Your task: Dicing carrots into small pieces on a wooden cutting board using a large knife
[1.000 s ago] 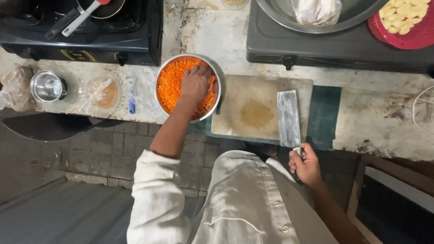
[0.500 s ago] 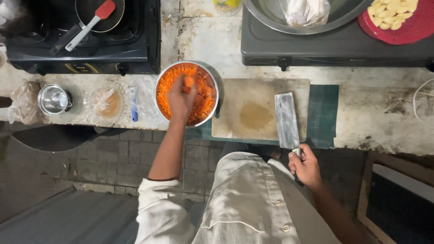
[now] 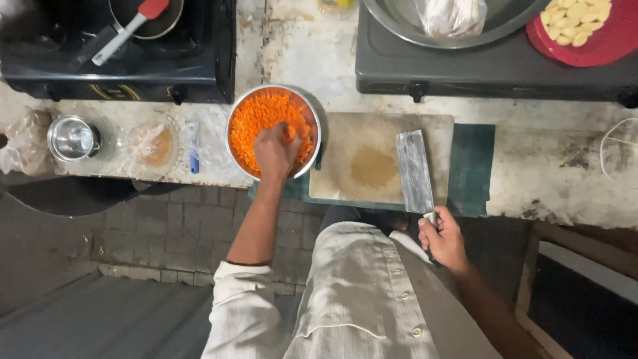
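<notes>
1. The left hand is down in the bowl, fingers curled narrow over the orange shreds; whether it grips any I cannot tell.
2. The bowl — round, metal, nearly full of shreds — stands on the worktop, touching the left edge of the board.
3. The right hand is closed round the cleaver handle at the worktop's near edge.
4. The cleaver blade lies flat on the right part of the board, tip pointing away from the person.
5. The board is bare but for a brownish stain at its middle, and it rests on a dark green mat.
6. Left of the bowl lie a small blue tube, a clear dish with something brownish in it, a steel cup and a crumpled clear bag.
7. At the back left is a black stove carrying a pan with a red-headed spatula laid across it.
8. At the back right a second stove holds a wide steel basin with a plastic bag inside — beside it a red plate of pale slices.
9. The person wears a light buttoned shirt, the left sleeve rolled up.
</notes>
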